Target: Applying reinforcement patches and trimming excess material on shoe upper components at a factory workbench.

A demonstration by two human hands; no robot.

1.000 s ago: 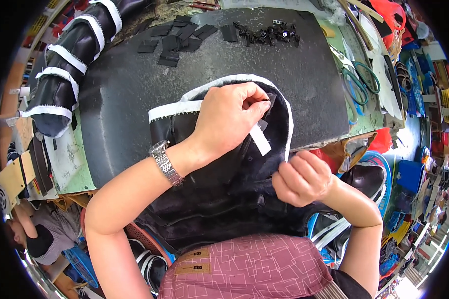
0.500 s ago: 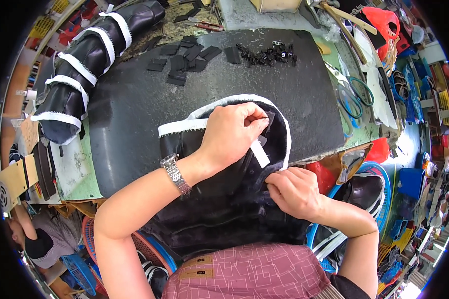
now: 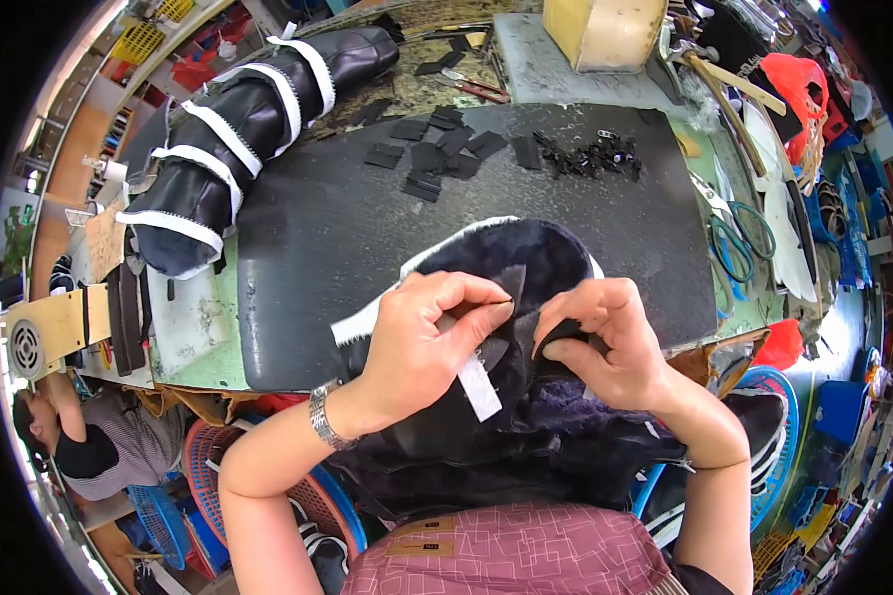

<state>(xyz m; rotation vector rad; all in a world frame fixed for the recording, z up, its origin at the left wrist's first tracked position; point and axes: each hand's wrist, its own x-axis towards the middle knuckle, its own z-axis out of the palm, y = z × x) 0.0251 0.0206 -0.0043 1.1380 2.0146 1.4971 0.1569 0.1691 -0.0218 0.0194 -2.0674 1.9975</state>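
Note:
A black boot upper point(image 3: 546, 240) with dark fleece lining lies over the near edge of the work mat and down toward my lap. White zipper tape point(image 3: 352, 325) edges it on the left. My left hand point(image 3: 412, 337) pinches a small dark tab point(image 3: 514, 282) against the lining between thumb and forefinger. Below those fingers hangs a loose white tape end point(image 3: 481, 390). My right hand point(image 3: 617, 342) is bent round a dark fold of the upper, thumb and forefinger close together on it. The fingers partly hide the fold.
Stacked black boots with white zipper tapes point(image 3: 208, 183) lie far left. On the black mat point(image 3: 308, 228) are black fabric pieces point(image 3: 432, 157) and small black zipper sliders point(image 3: 585, 157). Green-handled scissors point(image 3: 732, 243) and a hammer point(image 3: 729, 109) lie right. Another person point(image 3: 104, 441) sits at lower left.
My right hand has come up and taken a fold of the lining near the left hand. The left hand has moved down slightly, still pinching, and the upper is opened wider, showing more lining.

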